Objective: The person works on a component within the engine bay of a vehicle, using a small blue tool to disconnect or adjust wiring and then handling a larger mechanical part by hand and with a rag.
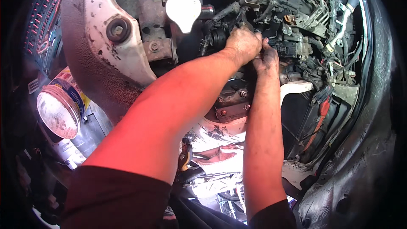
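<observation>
My left hand point(245, 44) reaches deep into a car's engine bay, its fingers curled closed with the tips hidden. Right beside it is my right hand point(267, 59), dirty with grease, thumb up and fingers bent inward. The two hands meet, and whatever they grip between them is hidden. A dark electrical connector point(288, 48) on a metal part lies just right of my right hand. To the left of my left hand runs a black hose point(217, 37). Above the hands, pipes and wiring point(254, 4) crowd the bay.
A bright white cap-shaped piece point(183, 7) stands left of the hands. Below them is a bolted bracket point(231, 106). Loose wiring point(333, 70) and a red-covered cable point(324, 108) are on the right. A bucket point(59, 110) and a teal basket point(39, 23) sit at the left.
</observation>
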`<state>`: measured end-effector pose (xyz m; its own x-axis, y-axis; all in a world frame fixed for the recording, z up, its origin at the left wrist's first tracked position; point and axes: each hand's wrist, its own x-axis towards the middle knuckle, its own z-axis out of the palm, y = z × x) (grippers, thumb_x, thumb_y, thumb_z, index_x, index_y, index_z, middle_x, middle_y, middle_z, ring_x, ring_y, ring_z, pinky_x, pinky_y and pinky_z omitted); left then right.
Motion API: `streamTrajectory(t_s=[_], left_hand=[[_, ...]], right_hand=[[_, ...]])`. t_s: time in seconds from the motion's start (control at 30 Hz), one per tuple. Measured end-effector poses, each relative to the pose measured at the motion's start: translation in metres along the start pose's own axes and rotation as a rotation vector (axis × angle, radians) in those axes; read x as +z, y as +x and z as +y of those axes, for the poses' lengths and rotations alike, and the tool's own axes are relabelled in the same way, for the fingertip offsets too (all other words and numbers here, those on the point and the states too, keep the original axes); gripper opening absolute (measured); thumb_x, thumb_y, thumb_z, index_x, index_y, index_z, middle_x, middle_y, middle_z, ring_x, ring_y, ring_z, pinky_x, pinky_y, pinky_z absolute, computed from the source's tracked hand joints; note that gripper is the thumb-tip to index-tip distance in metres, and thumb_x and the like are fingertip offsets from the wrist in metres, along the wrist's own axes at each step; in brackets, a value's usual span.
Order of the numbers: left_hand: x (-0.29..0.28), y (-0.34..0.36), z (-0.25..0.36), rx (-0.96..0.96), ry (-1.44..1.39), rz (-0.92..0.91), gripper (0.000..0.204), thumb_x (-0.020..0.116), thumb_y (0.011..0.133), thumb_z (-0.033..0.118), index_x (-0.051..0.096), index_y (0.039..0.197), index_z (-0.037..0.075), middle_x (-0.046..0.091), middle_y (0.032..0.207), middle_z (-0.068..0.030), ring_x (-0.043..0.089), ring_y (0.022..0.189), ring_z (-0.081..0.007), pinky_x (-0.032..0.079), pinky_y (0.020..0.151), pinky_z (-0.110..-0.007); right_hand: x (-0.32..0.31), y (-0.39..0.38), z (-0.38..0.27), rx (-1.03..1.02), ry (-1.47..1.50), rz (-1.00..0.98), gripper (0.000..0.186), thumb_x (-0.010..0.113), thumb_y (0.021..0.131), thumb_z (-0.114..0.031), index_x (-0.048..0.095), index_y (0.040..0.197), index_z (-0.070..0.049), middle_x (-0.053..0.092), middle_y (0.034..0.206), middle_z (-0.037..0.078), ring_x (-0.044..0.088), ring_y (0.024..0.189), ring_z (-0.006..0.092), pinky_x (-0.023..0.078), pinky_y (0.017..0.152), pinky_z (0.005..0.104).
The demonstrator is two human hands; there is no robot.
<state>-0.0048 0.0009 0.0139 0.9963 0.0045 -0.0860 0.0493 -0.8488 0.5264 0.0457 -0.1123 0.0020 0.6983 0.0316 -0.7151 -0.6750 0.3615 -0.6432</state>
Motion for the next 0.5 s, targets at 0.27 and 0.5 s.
streamTrajectory(t_s=[0.27, 0.5], left_hand=[[-0.028, -0.034, 0.007, -0.58, -0.728, -0.013, 0.035, 0.066, 0.08, 0.015, 0.053, 0.108, -0.001, 0.062, 0.099, -0.0256, 0.061, 0.096, -0.0402, 0.049, 0.085, -0.046], [-0.016, -0.018, -0.001, -0.63, -0.662, -0.116, 0.028, 0.059, 0.086, 0.023, 0.064, 0.104, 0.003, 0.065, 0.102, -0.0197, 0.063, 0.098, -0.0342, 0.051, 0.085, -0.042]], right_hand=[[-0.005, 0.008, -0.002, -0.061, -0.053, 0.131, 0.019, 0.054, 0.094, -0.021, 0.056, 0.095, -0.002, 0.057, 0.08, 0.009, 0.055, 0.066, 0.0212, 0.052, 0.06, 0.0346], [0.002, 0.007, -0.001, -0.058, -0.076, 0.17, 0.026, 0.068, 0.086, -0.022, 0.054, 0.085, -0.001, 0.048, 0.063, 0.003, 0.047, 0.049, 0.0141, 0.045, 0.046, 0.0253]])
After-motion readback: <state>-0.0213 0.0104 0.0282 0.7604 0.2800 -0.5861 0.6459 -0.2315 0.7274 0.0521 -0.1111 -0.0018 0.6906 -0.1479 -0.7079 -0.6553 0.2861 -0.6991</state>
